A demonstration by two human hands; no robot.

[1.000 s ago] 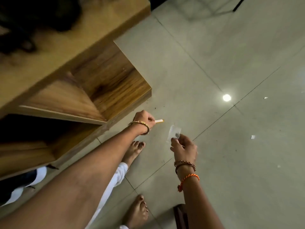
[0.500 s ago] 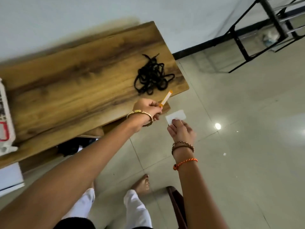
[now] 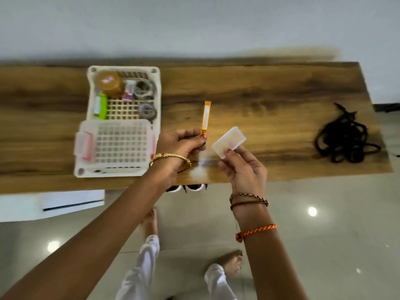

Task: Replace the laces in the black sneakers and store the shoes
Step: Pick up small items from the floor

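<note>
A tangle of black laces [image 3: 344, 138] lies on the right end of the wooden table [image 3: 249, 89]. My left hand [image 3: 179, 146] pinches a thin orange stick-shaped packet [image 3: 205, 117], held upright over the table. My right hand [image 3: 244, 169] holds a small clear plastic wrapper [image 3: 229, 138] by one corner, just right of the packet. Under the table's front edge, below my hands, the white-edged tips of the sneakers [image 3: 187, 188] peek out; the rest of them is hidden.
A white plastic basket [image 3: 156, 118] with small jars, a green item and a clear lidded box [image 3: 114, 142] stands on the table's left half. A white box [image 3: 52, 204] sits low at the left. Grey tiled floor and my bare feet lie below.
The view has swung up from the floor and shelf to the tabletop. Both hands, still holding the orange packet and the wrapper, now hang over the table's middle, near the basket.
</note>
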